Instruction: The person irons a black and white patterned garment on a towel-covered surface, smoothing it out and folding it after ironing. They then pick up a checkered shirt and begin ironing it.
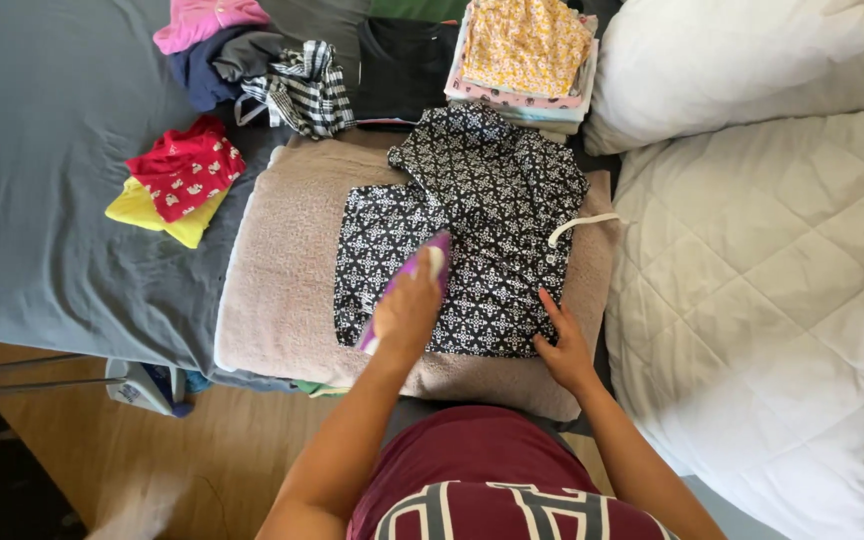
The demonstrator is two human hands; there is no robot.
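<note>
Head view, looking straight down at a bed edge. I see the left hand (407, 315) wrapped around the handle of a purple and white iron (414, 285), fingers closed on it. The iron's long axis runs diagonally: heel toward the lower left near the wrist, nose toward the upper right, up the garment. It sits on a black and white patterned garment (472, 230), thin woven cloth with a small repeating tile print, lower part spread flat and roughly square, upper part rumpled into folds. A white drawstring (582, 225) trails off its right side.

The right hand (562, 345) lies flat on the garment's lower right corner, fingers spread, holding nothing.

Under the garment is a beige towel (282, 290), nubby and thick, laid rectangular over a smooth grey sheet (52, 170). To the right, a white quilted duvet (762, 300) with diamond stitching. Behind, a folded floral stack (524, 50); to the left, a red and yellow folded pile (177, 180).
</note>
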